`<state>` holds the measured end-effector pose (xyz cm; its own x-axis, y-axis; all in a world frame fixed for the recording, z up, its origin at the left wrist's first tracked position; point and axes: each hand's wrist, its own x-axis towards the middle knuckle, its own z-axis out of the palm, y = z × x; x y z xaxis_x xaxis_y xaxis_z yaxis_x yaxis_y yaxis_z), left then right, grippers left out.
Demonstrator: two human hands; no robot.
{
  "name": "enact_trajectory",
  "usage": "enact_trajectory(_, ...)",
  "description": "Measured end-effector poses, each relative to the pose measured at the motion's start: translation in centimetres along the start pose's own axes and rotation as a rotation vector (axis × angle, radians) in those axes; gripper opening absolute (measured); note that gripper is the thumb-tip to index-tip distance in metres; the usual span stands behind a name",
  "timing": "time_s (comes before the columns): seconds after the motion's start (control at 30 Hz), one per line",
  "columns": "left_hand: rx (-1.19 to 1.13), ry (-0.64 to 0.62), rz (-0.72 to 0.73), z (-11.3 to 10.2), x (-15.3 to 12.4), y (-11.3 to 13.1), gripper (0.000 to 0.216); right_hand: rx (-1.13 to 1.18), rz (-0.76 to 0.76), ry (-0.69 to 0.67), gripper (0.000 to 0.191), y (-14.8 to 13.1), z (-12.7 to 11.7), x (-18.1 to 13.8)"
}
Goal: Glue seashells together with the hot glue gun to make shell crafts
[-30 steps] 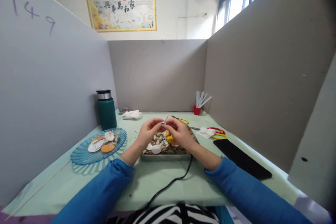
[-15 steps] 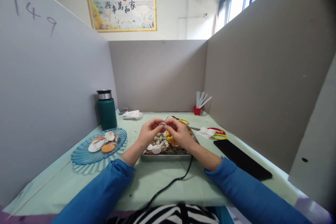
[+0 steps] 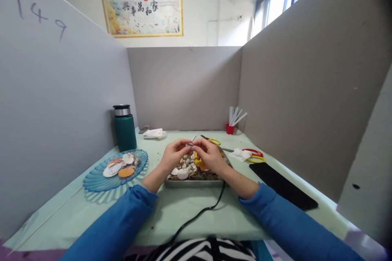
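My left hand and my right hand meet over the metal tray, fingertips pinched together on a small shell. Most of that shell is hidden by the fingers. Below them, the tray holds a heap of small shells, pale and brown. A yellow glue gun lies in the tray, partly behind my right hand. Its black cord runs over the front rim toward me. Just beyond my fingertips a white glue stick pokes up.
On the left stand a blue scalloped plate with larger shells and a green bottle. Behind are white tissue and a red cup of glue sticks. To the right lie scissors and a black slab. Partitions enclose three sides.
The small shell has turned between my fingertips, its white face giving way to a darker side. Both hands keep nearly the same place.
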<state>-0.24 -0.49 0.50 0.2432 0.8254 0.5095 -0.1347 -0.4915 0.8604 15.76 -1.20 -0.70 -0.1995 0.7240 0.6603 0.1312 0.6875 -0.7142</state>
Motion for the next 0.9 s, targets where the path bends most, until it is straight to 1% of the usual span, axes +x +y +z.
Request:
enact_trajectory(0.3, 0.004, 0.03, -0.015, -0.16, 0.05, -0.17, 0.028, -0.003, 0.012, -0.014, 0.017, -0.28, -0.03, -0.11)
enact_trajectory(0.63, 0.016, 0.033, -0.011, -0.07, 0.1, -0.06, 0.026, -0.001, 0.028, -0.017, 0.02, -0.09, -0.01, -0.02)
enact_trajectory(0.8, -0.038, 0.013, -0.075, 0.18, -0.14, 0.37, 0.032, -0.019, 0.007, 0.006, 0.022, -0.17, 0.0, -0.08)
enact_trajectory(0.9, -0.077, 0.013, -0.088, 0.31, -0.23, 0.59, 0.036, -0.039, -0.003, 0.002, 0.024, -0.1, 0.06, -0.12)
